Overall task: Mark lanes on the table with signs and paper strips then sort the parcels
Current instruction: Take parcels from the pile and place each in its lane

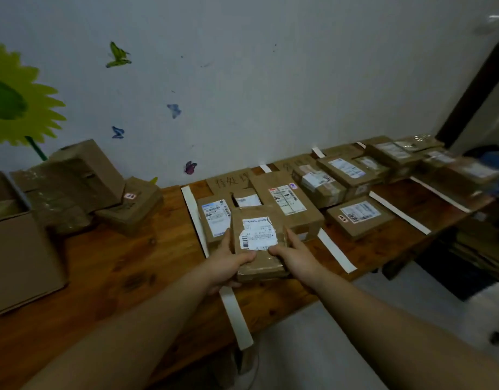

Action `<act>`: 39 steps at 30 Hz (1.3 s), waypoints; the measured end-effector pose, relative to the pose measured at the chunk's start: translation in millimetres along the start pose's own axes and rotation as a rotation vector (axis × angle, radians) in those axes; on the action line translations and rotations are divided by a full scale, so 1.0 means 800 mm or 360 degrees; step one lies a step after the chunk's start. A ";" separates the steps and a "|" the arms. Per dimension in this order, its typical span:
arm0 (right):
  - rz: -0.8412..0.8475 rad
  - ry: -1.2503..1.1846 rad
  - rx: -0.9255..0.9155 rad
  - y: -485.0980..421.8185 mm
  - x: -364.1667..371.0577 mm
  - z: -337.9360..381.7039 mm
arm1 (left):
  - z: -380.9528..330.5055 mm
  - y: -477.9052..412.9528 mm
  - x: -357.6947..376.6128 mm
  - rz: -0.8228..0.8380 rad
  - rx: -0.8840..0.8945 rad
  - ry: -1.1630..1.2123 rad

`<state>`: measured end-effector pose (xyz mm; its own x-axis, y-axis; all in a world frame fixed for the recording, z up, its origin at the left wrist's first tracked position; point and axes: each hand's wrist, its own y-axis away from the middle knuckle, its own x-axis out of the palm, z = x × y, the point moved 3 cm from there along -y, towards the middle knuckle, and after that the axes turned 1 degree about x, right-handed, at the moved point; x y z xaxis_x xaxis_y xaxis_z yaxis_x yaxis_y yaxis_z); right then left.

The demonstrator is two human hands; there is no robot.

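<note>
I hold a small brown parcel (260,243) with a white label between both hands, low over the front of the leftmost lane. My left hand (227,261) grips its left edge with the thumb on top. My right hand (294,256) grips its right edge the same way. White paper strips (194,215) (336,250) (399,212) mark lanes across the wooden table (124,266). A cardboard sign (228,180) with handwriting lies at the back of this lane. Other labelled parcels (216,218) (287,201) (359,215) lie within the lanes.
A pile of unsorted brown parcels (82,181) sits at the table's back left, with an open cardboard box (14,249) at the far left. More parcels (397,156) fill the lanes at the right end. The wall with stickers stands right behind the table.
</note>
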<state>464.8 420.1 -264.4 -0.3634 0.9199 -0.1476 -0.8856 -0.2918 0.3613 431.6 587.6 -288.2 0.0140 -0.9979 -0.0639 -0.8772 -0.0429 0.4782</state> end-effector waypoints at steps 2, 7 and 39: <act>0.0038 0.0033 -0.0007 -0.007 -0.016 -0.005 | -0.004 -0.005 0.012 -0.0039 -0.0045 -0.0041; 0.0484 0.0329 -0.0244 -0.031 -0.054 -0.010 | -0.011 -0.018 0.033 -0.0085 -0.0211 0.0144; -0.0195 -0.0064 -0.0325 -0.042 -0.500 -0.053 | -0.166 -0.173 0.449 0.0138 0.0225 0.0023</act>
<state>627.6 50.6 -256.0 -0.2415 0.9601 -0.1408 -0.9640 -0.2206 0.1487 621.9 228.2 -261.4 -0.0585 -0.9982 -0.0147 -0.9342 0.0496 0.3532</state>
